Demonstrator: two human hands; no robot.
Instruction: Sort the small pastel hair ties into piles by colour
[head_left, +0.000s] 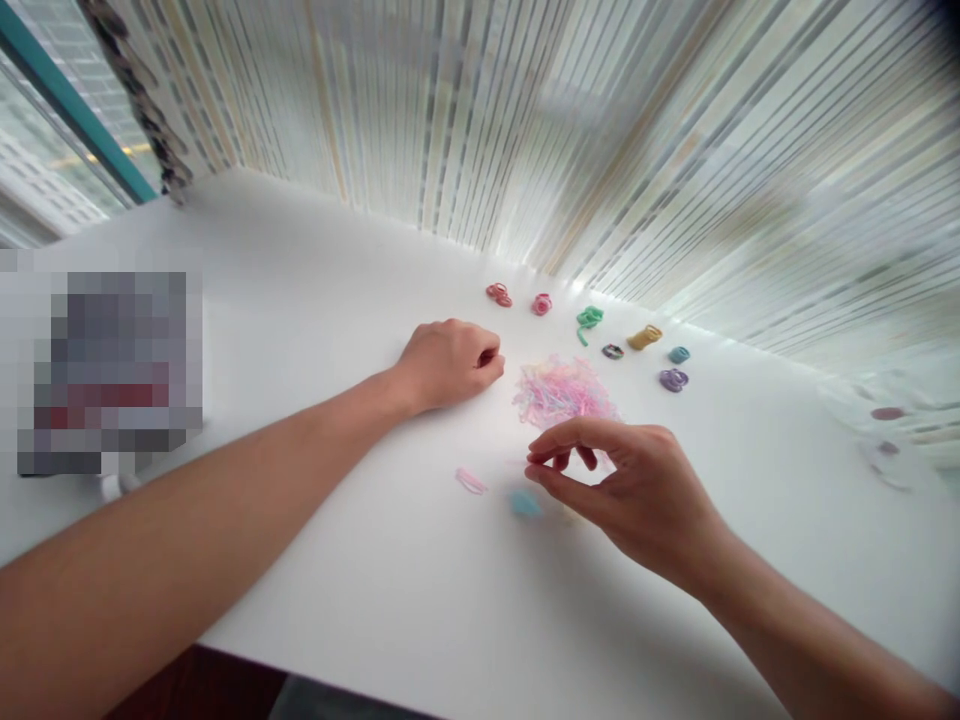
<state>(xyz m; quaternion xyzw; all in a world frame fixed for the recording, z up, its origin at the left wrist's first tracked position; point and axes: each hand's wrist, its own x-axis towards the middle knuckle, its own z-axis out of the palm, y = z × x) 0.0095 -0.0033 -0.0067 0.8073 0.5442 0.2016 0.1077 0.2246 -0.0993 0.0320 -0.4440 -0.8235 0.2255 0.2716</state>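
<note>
A loose heap of thin pastel strands (562, 388), mostly pink and looking like small elastic bands, lies on the white table (360, 560). My right hand (622, 480) is just in front of the heap, thumb and forefinger pinched on what looks like one thin pink strand, faint and blurred. Beneath its fingertips sits a small light-blue bunch (524, 503), with a few pink strands (471, 481) to its left. My left hand (452, 365) rests on the table left of the heap, fingers curled into a loose fist; nothing shows in it.
Along the back are coiled bundles: red (499, 294), pink (541, 304), green (590, 320), yellow (644, 337), blue (679, 354) and purple (673, 380). A multicoloured ring (613, 352) lies among them. A string curtain (465, 130) hangs behind; a pixelated object (120, 370) stands left.
</note>
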